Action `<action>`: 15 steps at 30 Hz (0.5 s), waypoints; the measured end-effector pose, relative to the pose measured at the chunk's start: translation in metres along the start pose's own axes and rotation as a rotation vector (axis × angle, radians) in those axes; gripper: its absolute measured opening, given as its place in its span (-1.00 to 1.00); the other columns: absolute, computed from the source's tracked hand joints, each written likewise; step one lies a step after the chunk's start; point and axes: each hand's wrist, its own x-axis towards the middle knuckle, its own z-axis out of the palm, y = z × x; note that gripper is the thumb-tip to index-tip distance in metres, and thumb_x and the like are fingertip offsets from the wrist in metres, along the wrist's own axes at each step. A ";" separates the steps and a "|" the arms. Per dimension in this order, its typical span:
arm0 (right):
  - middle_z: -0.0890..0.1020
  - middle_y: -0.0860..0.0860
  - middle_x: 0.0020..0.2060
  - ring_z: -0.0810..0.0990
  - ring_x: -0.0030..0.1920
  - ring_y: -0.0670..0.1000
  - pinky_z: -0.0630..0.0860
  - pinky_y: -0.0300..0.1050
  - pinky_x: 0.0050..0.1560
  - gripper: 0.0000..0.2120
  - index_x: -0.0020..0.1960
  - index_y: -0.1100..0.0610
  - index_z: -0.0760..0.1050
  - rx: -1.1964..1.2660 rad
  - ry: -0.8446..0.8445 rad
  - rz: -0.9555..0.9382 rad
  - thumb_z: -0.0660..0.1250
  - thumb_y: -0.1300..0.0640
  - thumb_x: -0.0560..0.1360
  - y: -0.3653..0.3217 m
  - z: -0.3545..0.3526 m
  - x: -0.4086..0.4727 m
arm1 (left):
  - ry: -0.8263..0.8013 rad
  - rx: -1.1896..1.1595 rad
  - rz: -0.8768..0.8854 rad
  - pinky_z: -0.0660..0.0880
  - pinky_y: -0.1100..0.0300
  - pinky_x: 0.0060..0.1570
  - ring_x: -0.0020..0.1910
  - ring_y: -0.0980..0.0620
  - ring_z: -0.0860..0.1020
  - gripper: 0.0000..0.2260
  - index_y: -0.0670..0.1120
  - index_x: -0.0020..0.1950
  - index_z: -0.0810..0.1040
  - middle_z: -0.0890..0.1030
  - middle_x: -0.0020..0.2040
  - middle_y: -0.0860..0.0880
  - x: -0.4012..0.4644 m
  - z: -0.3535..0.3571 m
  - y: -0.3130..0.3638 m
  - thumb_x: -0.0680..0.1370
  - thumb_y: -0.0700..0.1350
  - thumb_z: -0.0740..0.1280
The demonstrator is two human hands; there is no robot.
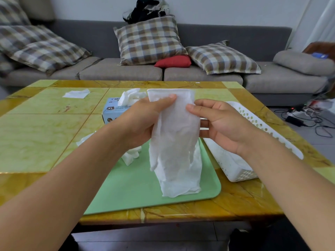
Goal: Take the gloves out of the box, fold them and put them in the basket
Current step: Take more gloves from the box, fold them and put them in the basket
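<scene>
A green tray [130,187] lies on the near part of the table [41,142], at about 6 o'clock from the hands. The white perforated basket [253,122] sits just beside the tray's right edge, at 3 to 4 o'clock, running from near to far; the right forearm crosses in front of its near end. The glove box [110,110], blue-grey and marked XL, stands at 10 o'clock behind the left hand, with white gloves bunched out of its top [130,96]. More loose gloves [131,156] lie crumpled at the tray's left edge, partly hidden under the left wrist. A flat white piece [76,93] rests alone far off at 10 o'clock on the table.

The table top is glossy yellow-green stone with amber bands. Behind it runs a grey sofa [235,42] with plaid cushions [149,39], a red cushion [174,61] and dark clothes piled on the backrest. Cables [308,118] lie on the floor at 3 o'clock.

The glove [175,140] hangs upright over the tray, cuff at 12 o'clock, its lower end touching the tray. The left hand [145,120] grips its upper left side, thumb across the front near the cuff, fingers curled behind. The right hand [217,124] pinches the right edge, thumb in front, fingers behind the glove.
</scene>
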 end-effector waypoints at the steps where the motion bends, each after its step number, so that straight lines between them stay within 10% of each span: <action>1: 0.67 0.12 -0.06 0.64 -0.17 0.06 0.60 -0.06 -0.13 -0.65 0.20 0.31 0.60 -0.012 -0.003 0.007 0.45 0.12 0.50 0.000 0.000 -0.001 | 0.030 0.086 0.013 0.63 0.05 0.11 0.10 -0.05 0.69 -0.76 -0.14 0.23 0.61 0.72 0.10 -0.09 0.000 -0.003 -0.001 0.66 -0.06 0.29; 11: 0.72 0.05 -0.10 0.68 -0.22 0.00 0.63 -0.13 -0.14 -0.86 0.10 0.16 0.64 -0.028 -0.029 0.239 0.42 0.21 0.55 0.015 0.000 0.028 | 0.098 0.523 -0.074 0.63 0.16 -0.10 -0.09 -0.03 0.69 -0.81 -0.12 0.08 0.69 0.73 -0.05 -0.07 0.035 -0.024 -0.015 0.56 -0.03 0.45; 15: 0.73 0.09 -0.10 0.68 -0.16 0.03 0.62 -0.10 -0.09 -0.93 0.02 0.18 0.63 -0.036 0.185 -0.133 0.42 0.28 0.54 0.002 0.001 0.050 | 0.155 0.466 0.166 0.61 -0.05 0.09 -0.09 -0.04 0.62 -0.80 -0.22 0.07 0.69 0.70 -0.01 -0.22 0.062 -0.016 0.013 0.54 -0.12 0.47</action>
